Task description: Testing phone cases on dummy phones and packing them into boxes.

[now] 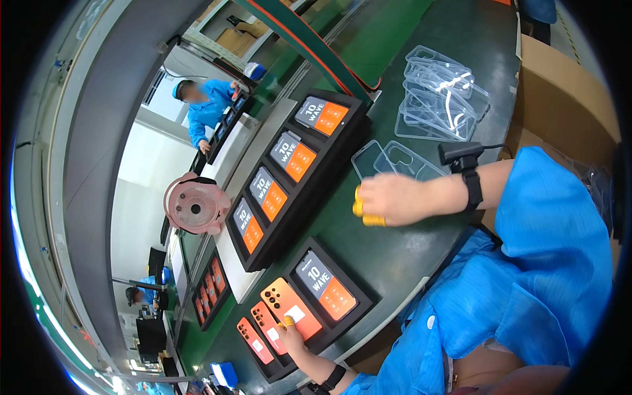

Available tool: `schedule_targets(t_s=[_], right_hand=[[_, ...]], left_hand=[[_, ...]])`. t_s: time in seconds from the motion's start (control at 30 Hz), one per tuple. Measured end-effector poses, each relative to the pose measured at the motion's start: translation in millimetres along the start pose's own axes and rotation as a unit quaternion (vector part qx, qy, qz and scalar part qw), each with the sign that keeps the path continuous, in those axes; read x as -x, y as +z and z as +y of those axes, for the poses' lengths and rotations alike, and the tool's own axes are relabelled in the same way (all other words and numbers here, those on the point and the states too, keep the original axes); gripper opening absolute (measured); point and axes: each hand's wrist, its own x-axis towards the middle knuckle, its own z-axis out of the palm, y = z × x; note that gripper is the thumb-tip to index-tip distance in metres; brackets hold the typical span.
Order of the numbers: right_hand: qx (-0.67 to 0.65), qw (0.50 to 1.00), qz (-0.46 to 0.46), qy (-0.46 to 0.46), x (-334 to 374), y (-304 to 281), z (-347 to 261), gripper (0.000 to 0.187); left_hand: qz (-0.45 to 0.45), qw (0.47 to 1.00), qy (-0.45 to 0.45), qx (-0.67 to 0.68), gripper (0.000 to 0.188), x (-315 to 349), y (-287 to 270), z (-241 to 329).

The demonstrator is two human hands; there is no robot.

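My left hand (293, 340), with yellow finger covers, is at a black foam tray (359, 299) near the front of the bench. Its fingers are closed on the lower edge of an orange-backed phone (284, 297), which has a white label and lies tilted over its slot. Two more orange-backed phones (253, 341) lie beside it, and one phone (322, 283) is face up. My right hand (398, 199) is over the green bench with its yellow-covered fingers curled in; what they hold, if anything, is hidden. Just beyond it lie loose clear phone cases (395, 158).
A pile of clear cases (438, 95) lies at the far right, beside a cardboard box (566, 85). Stacked black trays of face-up phones (289, 155) stand across the bench. Beyond are a pink fan (195, 205), another tray (210, 289) and co-workers in blue (214, 105).
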Motion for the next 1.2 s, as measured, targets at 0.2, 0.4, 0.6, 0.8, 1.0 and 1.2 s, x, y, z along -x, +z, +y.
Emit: schedule_targets(t_s=[0.2,0.4,0.6,0.8,1.0,1.2], right_hand=[[0.148,0.979,-0.111,0.088,44.8,-4.5,65.0,0.028],[0.095,0.983,-0.135,-0.086,39.9,12.5,83.8,0.013],[0.035,0.976,0.113,-0.184,9.2,-11.1,63.9,0.013],[-0.269,0.959,-0.003,0.088,17.0,31.3,-29.5,0.014],[-0.125,0.968,-0.201,-0.079,51.6,47.7,59.1,0.014],[-0.076,0.963,-0.249,-0.066,36.6,25.0,55.2,0.024]], left_hand=[[-0.010,0.999,-0.013,-0.035,0.050,6.1,1.4,9.7],[0.033,0.999,0.007,0.004,0.046,5.0,2.8,1.7],[0.181,0.979,0.087,0.043,0.017,25.4,-0.5,14.4],[0.130,0.924,0.074,0.352,0.020,56.5,11.6,61.8],[0.018,0.916,0.062,0.396,0.020,80.2,30.1,83.8],[-0.119,0.892,0.072,0.431,0.019,96.1,71.8,107.1]])
